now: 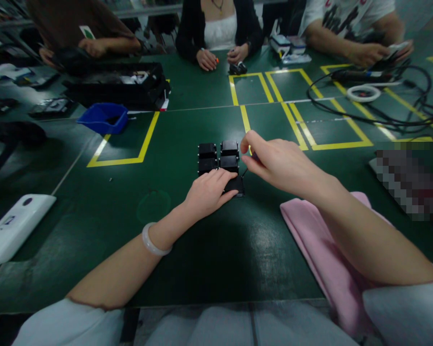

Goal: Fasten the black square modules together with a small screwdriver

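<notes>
Black blocks (229,162): I judge light, stiff; grip by sides. Left hand (206,192): spread over near ones. Right hand (279,161): pinching dark tool (255,156).

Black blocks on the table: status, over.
Left hand on the black blocks, partly covering the nearest row. Right hand pinching thin dark tool beside them.

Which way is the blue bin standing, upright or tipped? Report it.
Upright: the blue bin sits on the green table, its open top facing up.
</notes>
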{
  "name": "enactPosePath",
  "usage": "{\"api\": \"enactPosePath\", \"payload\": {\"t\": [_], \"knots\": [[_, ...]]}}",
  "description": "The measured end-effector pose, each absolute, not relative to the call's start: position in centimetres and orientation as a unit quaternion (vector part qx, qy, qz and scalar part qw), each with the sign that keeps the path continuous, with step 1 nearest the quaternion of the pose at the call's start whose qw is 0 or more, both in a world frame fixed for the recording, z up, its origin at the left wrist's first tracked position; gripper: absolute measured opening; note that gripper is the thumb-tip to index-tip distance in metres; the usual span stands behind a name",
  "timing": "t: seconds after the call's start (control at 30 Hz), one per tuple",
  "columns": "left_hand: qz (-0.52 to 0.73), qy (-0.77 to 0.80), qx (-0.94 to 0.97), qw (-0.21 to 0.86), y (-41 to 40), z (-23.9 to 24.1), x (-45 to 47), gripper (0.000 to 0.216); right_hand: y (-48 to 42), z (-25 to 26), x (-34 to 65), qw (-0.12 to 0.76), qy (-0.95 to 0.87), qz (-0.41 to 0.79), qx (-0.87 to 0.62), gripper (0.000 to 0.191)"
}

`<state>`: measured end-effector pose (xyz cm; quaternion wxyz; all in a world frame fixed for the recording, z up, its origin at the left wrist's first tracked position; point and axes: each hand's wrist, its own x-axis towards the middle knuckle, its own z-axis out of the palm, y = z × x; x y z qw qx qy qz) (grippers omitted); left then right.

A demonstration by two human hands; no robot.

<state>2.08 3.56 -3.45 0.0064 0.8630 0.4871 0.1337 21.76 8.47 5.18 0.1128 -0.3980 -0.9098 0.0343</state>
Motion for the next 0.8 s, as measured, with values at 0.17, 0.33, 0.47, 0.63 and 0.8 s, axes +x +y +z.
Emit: {"api": "enactPosePath", "payload": {"t": [0.17,0.33,0.47,0.63,0.8], "knots": [[0.136,0.486,0.863,0.006,3.58,-3.5,2.07,0.034,8.49,5.15,21.77,0.108,-0.91,0.02,-0.4,0.026],[0.134,0.488,0.862,0.005,3.6,-3.58,2.06,0.034,8.51,5.03,21.77,0.118,-0.911,0.035,-0.394,0.027],[0.132,0.489,0.862,0.004,3.58,-3.63,2.04,0.035,8.51,5.08,21.74,0.099,-0.908,0.015,-0.406,0.027],[0.135,0.488,0.862,0.002,3.57,-3.66,2.05,0.035,8.55,5.08,21.81,0.108,-0.91,0.025,-0.4,0.027],[0.132,0.488,0.863,0.001,3.6,-3.67,2.03,0.035,8.48,5.16,21.77,0.106,-0.909,0.026,-0.403,0.026]]}}
